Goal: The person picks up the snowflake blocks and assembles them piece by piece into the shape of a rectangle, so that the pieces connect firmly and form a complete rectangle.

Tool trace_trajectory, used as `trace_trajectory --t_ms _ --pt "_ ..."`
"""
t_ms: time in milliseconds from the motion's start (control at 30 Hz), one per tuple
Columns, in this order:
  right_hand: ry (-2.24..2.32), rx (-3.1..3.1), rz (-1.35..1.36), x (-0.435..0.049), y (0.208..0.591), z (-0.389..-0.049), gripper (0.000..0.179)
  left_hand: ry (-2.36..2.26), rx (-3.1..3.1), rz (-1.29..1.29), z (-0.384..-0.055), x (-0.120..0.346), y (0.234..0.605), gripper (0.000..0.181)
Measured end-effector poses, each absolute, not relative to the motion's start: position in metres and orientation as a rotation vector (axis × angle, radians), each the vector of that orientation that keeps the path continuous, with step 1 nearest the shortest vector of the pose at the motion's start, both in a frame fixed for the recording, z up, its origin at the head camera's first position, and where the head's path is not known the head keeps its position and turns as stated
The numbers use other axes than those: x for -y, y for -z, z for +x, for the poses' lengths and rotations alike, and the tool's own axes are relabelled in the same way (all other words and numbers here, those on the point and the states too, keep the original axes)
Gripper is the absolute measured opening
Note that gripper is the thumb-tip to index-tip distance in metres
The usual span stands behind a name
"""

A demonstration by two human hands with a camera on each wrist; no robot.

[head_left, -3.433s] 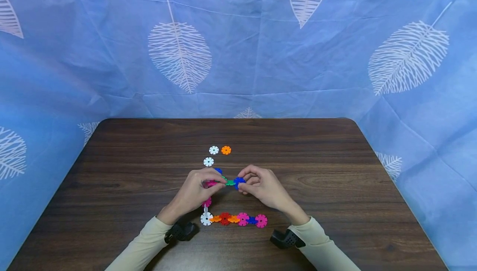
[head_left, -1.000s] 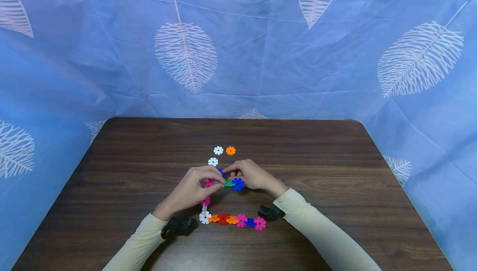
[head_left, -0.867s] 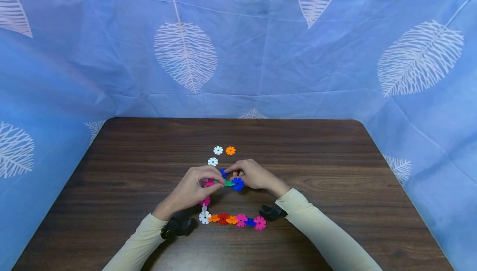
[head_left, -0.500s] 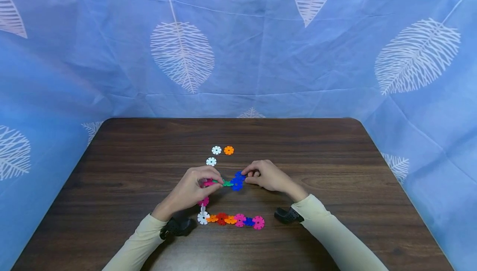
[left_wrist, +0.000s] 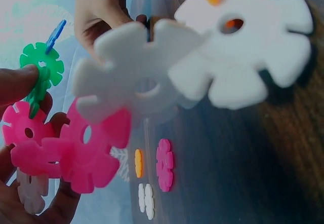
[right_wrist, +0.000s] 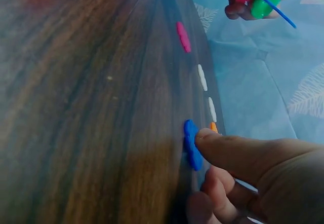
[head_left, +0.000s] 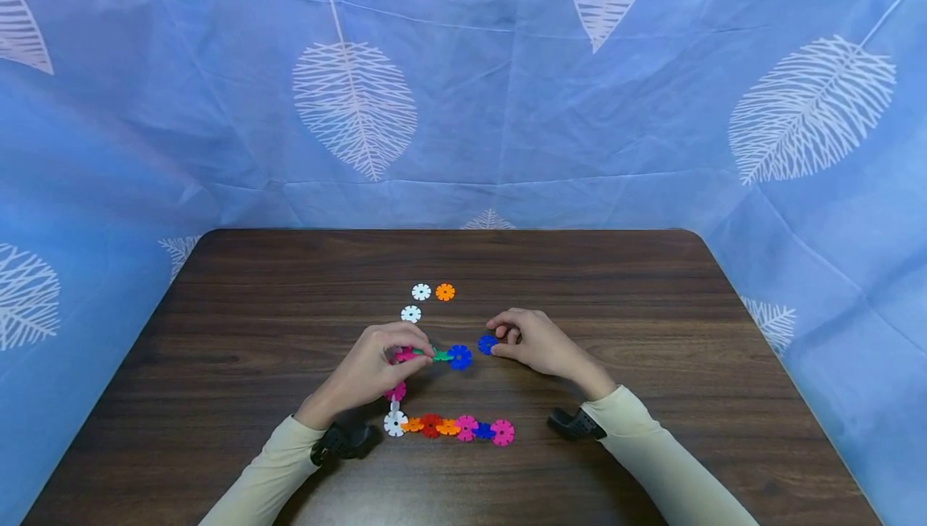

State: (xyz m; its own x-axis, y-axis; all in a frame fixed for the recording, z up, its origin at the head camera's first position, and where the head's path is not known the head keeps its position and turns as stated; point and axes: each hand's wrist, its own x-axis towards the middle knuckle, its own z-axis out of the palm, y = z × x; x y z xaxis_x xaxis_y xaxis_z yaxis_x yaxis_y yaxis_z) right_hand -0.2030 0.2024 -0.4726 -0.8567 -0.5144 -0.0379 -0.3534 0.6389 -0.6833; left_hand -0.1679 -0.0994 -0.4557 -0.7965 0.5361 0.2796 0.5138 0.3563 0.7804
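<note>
My left hand (head_left: 384, 357) pinches a green disc (left_wrist: 38, 89) in a chain of slotted, flower-shaped plastic interlocking discs. A blue disc (head_left: 459, 357) forms the chain's free end. Pink discs (left_wrist: 88, 148) and white discs (left_wrist: 243, 41) continue it toward the near row, where a red disc (head_left: 431, 425) sits between orange ones. My right hand (head_left: 539, 343) is just right of the chain, its thumb touching a loose blue disc (right_wrist: 191, 145) at the tabletop. Its other fingers are curved and look apart from that disc. The left palm hides part of the chain in the head view.
Beyond the hands lie two loose white discs (head_left: 410, 314) and an orange disc (head_left: 445, 292). A loose pink disc (left_wrist: 164, 165) shows on the table in both wrist views. The brown wooden table (head_left: 615, 269) meets a blue leaf-patterned cloth (head_left: 463, 108) behind.
My right hand has left the chain's blue end, reached the loose blue disc behind it and moved that disc rightward, apart from the chain. The left hand keeps its pinch.
</note>
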Motion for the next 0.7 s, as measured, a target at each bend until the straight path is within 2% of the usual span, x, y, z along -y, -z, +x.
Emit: trace_trajectory --t_ms 100,367,700 --pt "0.993 -2.656 -0.712 -0.198 0.474 -0.204 0.03 -1.468 -2.575 0.987 -0.168 0.099 0.456 0.005" --pt "0.906 -2.68 -0.72 -0.19 0.471 -0.203 0.013 -1.49 -2.607 0.963 -0.168 0.099 0.456 0.011" --pt "0.796 -2.683 -0.725 -0.189 0.462 -0.2 0.027 -1.442 -2.653 0.97 -0.167 0.098 0.457 0.008"
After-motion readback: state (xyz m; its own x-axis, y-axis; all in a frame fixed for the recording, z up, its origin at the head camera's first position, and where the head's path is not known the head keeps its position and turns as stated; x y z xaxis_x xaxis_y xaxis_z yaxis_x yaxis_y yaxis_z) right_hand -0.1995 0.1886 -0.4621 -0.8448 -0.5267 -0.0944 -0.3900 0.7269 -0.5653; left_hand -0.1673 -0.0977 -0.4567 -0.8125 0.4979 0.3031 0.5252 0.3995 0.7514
